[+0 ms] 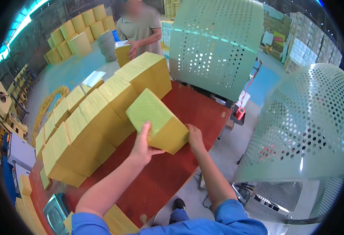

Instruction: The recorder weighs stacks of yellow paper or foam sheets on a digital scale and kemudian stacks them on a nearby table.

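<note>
Both my hands hold a thick block of yellow paper [170,133], tilted, above the red tabletop. My left hand [142,145] grips its near left side, the thumb on the greenish-yellow face and the fingers reaching underneath. At the right end my right hand [196,137] is closed against the block's edge, its fingertips partly hidden. Just left of the held block, stacked yellow paper blocks [90,129] stand in rows on the red table [187,102].
Across the table a person [138,29] has a hand on another yellow block [122,55]. Two perforated pale green machine covers [215,51] [297,125] stand at the far side and right. A teal-grey device [56,214] lies near left. Yellow rolls [82,29] are piled at the back.
</note>
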Tool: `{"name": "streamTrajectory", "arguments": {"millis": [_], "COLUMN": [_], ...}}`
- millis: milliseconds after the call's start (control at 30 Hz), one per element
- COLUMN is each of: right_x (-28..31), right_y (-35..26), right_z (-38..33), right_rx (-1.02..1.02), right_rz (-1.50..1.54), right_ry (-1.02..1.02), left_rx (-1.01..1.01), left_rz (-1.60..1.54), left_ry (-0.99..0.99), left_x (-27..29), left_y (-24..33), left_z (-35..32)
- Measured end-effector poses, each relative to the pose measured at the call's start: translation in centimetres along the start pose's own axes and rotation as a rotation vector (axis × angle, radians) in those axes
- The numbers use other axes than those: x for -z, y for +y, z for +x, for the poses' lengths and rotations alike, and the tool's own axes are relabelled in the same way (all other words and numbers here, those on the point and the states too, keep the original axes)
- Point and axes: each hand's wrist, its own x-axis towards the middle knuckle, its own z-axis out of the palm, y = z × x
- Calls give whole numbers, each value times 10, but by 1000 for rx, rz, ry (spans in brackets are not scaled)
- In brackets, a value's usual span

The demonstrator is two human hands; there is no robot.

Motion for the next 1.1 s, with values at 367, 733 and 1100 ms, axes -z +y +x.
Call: {"name": "streamTrajectory", "arguments": {"millis": [367, 733, 1100], "right_x": [-28, -34, -41], "right_y": [6, 13, 13], "right_z": [2, -3, 5], "right_rx": [449, 576, 631], "right_rz": [-104, -660, -690], "right_ry": [188, -3, 17], "left_rx": [-204, -180, -397], "left_rz": [142, 184, 322], "left_ry": [188, 331, 225], "left_x": [-112, -167, -167], "left_y": [24, 42, 44], "left_z": [152, 255, 218]}}
